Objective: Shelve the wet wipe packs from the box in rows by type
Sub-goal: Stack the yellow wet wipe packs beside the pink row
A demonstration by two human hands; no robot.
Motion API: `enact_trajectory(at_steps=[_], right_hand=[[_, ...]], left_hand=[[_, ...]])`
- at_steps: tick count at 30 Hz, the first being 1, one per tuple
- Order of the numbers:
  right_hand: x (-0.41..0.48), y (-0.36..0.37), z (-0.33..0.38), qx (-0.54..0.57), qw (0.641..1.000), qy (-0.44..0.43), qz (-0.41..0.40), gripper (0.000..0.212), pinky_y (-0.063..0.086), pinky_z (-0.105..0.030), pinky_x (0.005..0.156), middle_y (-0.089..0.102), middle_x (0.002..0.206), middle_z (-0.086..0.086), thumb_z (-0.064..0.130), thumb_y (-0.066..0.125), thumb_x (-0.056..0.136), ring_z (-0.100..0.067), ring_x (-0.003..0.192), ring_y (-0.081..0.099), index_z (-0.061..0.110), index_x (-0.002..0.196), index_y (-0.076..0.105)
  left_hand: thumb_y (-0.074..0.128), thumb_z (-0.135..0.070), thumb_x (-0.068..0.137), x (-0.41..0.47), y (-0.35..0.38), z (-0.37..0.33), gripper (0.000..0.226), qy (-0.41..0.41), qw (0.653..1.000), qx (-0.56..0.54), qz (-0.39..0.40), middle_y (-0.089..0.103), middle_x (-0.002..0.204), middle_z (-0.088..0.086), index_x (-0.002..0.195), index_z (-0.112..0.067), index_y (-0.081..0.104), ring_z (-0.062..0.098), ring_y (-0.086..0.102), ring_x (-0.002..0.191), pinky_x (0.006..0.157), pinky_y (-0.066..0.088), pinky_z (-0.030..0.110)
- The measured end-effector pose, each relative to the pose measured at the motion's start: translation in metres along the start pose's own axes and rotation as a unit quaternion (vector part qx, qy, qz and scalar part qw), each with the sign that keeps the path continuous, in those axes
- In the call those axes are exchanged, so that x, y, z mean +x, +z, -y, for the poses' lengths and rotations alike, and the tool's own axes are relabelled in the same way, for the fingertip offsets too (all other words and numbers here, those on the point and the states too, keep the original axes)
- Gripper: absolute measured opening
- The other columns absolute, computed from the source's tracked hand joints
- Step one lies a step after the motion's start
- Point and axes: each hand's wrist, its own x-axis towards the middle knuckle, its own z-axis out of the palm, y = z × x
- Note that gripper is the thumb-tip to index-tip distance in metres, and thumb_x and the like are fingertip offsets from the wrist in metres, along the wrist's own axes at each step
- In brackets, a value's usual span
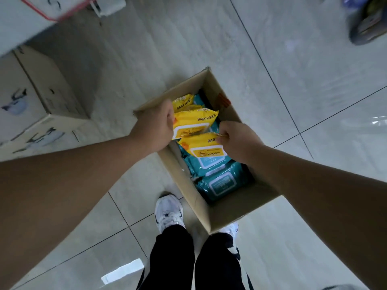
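Both hands are down in the box (222, 214) right now. Our left hand (156, 127) is closed around the side edge of one yellow pack (195, 124), and our right hand (234, 141) is pinching the crimped end of a second yellow pack (204, 148), thumb and fingers pressed together on the seal. Both packs look lifted a bit above the rest, though we can't tell if they're fully clear.

Another yellow pack (182, 102) sits just past the left grip, towards the far end of the box. Below and nearer than the right grip are the teal packs (219, 183), lying flat and filling the near end.

Handling-wise, we'd guess these are soft, squishy pouches with slick film, moderately heavy from the wet contents. The end seal is stiff enough for a pinch, but a full grab across the body seems safer, since the film could slide.

Around the box there's tiled floor (293, 91), our white shoes (168, 212) at the near side, and a bigger carton (35, 97) off to the left.
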Motion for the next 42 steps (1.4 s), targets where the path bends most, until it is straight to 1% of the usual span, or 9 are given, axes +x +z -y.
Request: enact_trajectory(at_steps=[10,15,19,21,25,28,32,39,42], right_hand=[[-0.108,-0.129,0.038,0.141,0.988,0.004,-0.07,0.022,0.034,-0.031,0.058,0.046,0.067,0.002,0.023,0.06,0.095,-0.015,0.063,0.043,0.009,0.082,0.05],[-0.18,-0.207,0.058,0.179,0.977,-0.02,-0.117,0.028,0.035,-0.031,0.057,0.045,0.063,0.003,0.024,0.062,0.096,-0.014,0.06,0.043,0.011,0.077,0.047],[-0.231,-0.26,0.076,0.209,0.967,-0.033,-0.14,0.027,0.036,-0.023,0.049,0.046,0.061,0.005,0.025,0.062,0.097,-0.005,0.05,0.042,0.013,0.077,0.048],[-0.256,-0.289,0.086,0.216,0.963,-0.042,-0.154,0.027,0.035,-0.018,0.046,0.046,0.061,0.006,0.025,0.063,0.097,-0.002,0.046,0.041,0.015,0.076,0.049],[-0.307,-0.352,0.114,0.233,0.952,-0.07,-0.185,0.026,0.04,-0.023,0.052,0.05,0.063,0.006,0.026,0.065,0.097,-0.006,0.054,0.046,0.015,0.076,0.051],[-0.342,-0.392,0.14,0.241,0.942,-0.094,-0.216,0.029,0.037,-0.018,0.047,0.047,0.059,0.007,0.021,0.066,0.096,-0.001,0.048,0.042,0.017,0.073,0.049],[-0.384,-0.437,0.179,0.248,0.928,-0.133,-0.243,0.031,0.033,-0.014,0.044,0.044,0.056,0.01,0.021,0.065,0.097,0.002,0.043,0.043,0.017,0.072,0.048],[-0.45,-0.489,0.252,0.237,0.915,-0.21,-0.249,0.028,0.039,-0.016,0.051,0.052,0.06,0.011,0.027,0.066,0.096,0.001,0.054,0.049,0.019,0.074,0.05],[-0.473,-0.504,0.283,0.237,0.911,-0.245,-0.231,0.025,0.049,-0.034,0.063,0.061,0.07,-0.005,0.028,0.067,0.096,-0.018,0.063,0.059,0.014,0.079,0.054]], left_hand=[[0.057,-0.024,0.097,-0.016,-0.125,-0.097,0.01,-0.095,0.989,-0.095,-0.059,0.063,0.1,0.003,0.092,-0.018,0.052,0.02,0.059,0.094,0.074,0.04,0.031],[0.053,-0.024,0.1,-0.04,-0.211,-0.178,0.009,-0.055,0.992,-0.114,-0.028,0.064,0.093,0.003,0.095,-0.017,0.053,0.014,0.056,0.07,0.053,0.034,0.025],[0.055,-0.022,0.099,-0.059,-0.27,-0.227,0.008,-0.006,0.993,-0.117,-0.033,0.065,0.1,0.001,0.091,-0.02,0.053,0.02,0.06,0.095,0.066,0.037,0.029],[0.055,-0.021,0.099,-0.069,-0.301,-0.254,0.011,0.011,0.991,-0.126,-0.034,0.064,0.096,0.001,0.089,-0.022,0.052,0.022,0.061,0.091,0.069,0.042,0.033],[0.057,-0.018,0.097,-0.095,-0.367,-0.309,0.016,0.039,0.986,-0.145,-0.066,0.063,0.085,-0.003,0.083,-0.024,0.052,0.019,0.058,0.08,0.068,0.042,0.033],[0.057,-0.019,0.097,-0.115,-0.416,-0.342,0.013,0.048,0.986,-0.135,-0.086,0.067,0.088,0.004,0.085,-0.021,0.053,0.022,0.059,0.074,0.07,0.046,0.036],[0.057,-0.023,0.097,-0.145,-0.48,-0.38,0.017,0.067,0.983,-0.125,-0.116,0.067,0.093,0.003,0.082,-0.026,0.05,0.026,0.064,0.082,0.075,0.052,0.04],[0.057,-0.025,0.097,-0.216,-0.586,-0.412,0.016,0.069,0.979,-0.12,-0.152,0.068,0.084,0.0,0.082,-0.028,0.052,0.022,0.062,0.07,0.065,0.051,0.038],[0.056,-0.023,0.099,-0.252,-0.623,-0.415,0.014,0.065,0.975,-0.112,-0.179,0.069,0.086,0.001,0.085,-0.024,0.054,0.025,0.065,0.073,0.067,0.053,0.041]])
